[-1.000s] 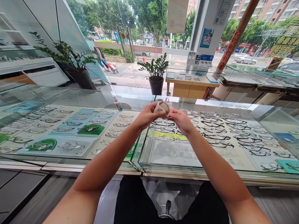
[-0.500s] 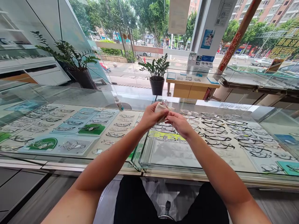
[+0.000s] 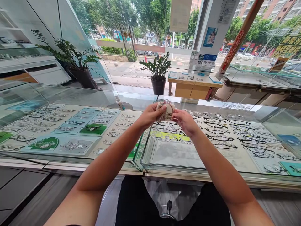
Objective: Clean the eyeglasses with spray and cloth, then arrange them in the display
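Observation:
My left hand (image 3: 151,115) pinches a beige cloth (image 3: 161,111) over the glass counter, thumb on top. Against the cloth lies a pair of thin-rimmed eyeglasses (image 3: 169,106), one round lens in front of the fabric. My right hand (image 3: 184,121) has its fingers closed on the eyeglasses' frame, and the other round lens hangs below its fingertips. Both hands are close together, with cloth and eyeglasses between them. Part of the frame is hidden by the fingers.
Under the glass counter (image 3: 178,158) lie rows of spectacle frames (image 3: 219,133). A white spray bottle (image 3: 119,103) stands on the counter left of my hands. Beyond are a potted plant (image 3: 158,82) and a wooden display table (image 3: 195,89).
My hands have moved slightly apart, the right one shifting right. The cloth has opened out, and more of the eyeglasses shows, including a lens below my right fingers.

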`<action>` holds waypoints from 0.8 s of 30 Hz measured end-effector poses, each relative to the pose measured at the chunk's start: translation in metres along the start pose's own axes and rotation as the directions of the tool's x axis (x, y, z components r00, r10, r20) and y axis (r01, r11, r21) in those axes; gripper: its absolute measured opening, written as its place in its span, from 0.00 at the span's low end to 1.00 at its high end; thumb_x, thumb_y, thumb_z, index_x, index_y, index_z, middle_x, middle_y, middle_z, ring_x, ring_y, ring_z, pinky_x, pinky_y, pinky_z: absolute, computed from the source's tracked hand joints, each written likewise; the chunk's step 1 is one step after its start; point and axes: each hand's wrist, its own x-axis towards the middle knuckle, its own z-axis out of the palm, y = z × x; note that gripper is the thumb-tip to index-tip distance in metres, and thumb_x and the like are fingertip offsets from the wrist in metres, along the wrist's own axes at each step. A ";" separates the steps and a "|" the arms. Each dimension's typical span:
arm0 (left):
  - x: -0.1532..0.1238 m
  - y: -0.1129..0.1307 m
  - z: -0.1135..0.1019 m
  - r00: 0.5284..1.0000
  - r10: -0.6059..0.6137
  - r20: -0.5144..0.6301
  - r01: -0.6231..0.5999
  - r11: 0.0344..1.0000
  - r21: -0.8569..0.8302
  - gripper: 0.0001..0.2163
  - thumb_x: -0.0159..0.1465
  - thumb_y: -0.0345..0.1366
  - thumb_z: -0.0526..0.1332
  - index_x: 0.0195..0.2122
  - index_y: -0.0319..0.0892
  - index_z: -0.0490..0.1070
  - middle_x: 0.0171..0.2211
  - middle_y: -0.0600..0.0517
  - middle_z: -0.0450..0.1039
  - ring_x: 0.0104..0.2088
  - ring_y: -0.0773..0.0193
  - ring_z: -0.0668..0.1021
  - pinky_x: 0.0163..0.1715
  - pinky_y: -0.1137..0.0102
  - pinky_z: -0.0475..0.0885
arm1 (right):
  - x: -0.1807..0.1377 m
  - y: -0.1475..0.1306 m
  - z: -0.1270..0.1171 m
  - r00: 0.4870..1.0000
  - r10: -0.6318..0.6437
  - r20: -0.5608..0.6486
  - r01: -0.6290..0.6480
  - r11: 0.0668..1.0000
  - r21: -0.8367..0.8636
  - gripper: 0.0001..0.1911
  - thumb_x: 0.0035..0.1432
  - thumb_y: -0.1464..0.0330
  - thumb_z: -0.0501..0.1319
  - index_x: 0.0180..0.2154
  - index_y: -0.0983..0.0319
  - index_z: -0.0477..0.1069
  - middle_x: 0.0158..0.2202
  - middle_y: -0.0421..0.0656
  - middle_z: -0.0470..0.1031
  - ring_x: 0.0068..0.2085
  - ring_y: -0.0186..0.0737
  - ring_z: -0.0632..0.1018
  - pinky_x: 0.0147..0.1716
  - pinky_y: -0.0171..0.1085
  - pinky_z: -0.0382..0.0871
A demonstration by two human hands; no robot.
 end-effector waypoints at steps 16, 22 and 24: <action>-0.006 -0.005 0.029 0.933 0.167 -0.318 -0.133 0.983 0.125 0.30 0.59 0.67 0.80 0.31 0.41 0.79 0.24 0.54 0.76 0.22 0.69 0.73 0.23 0.72 0.68 | -0.004 0.015 0.015 0.998 -0.015 0.054 0.014 0.999 0.029 0.12 0.52 0.58 0.76 0.32 0.57 0.80 0.35 0.40 0.77 0.42 0.42 0.75 0.51 0.45 0.73; 0.003 -0.008 0.022 0.912 0.140 -0.386 -0.123 0.990 0.069 0.35 0.59 0.75 0.74 0.32 0.41 0.80 0.28 0.49 0.82 0.27 0.63 0.81 0.27 0.69 0.77 | -0.001 0.013 0.008 0.996 -0.089 -0.027 0.089 0.996 0.004 0.16 0.53 0.54 0.80 0.31 0.57 0.81 0.45 0.43 0.78 0.47 0.42 0.76 0.51 0.42 0.75; 0.007 -0.008 0.014 0.903 0.135 -0.408 -0.132 0.991 0.037 0.34 0.60 0.73 0.75 0.36 0.42 0.81 0.32 0.48 0.85 0.30 0.60 0.84 0.29 0.67 0.80 | 0.000 0.008 0.000 0.991 -0.113 -0.068 0.114 0.993 0.023 0.17 0.53 0.53 0.80 0.31 0.57 0.80 0.47 0.44 0.79 0.50 0.43 0.77 0.51 0.41 0.76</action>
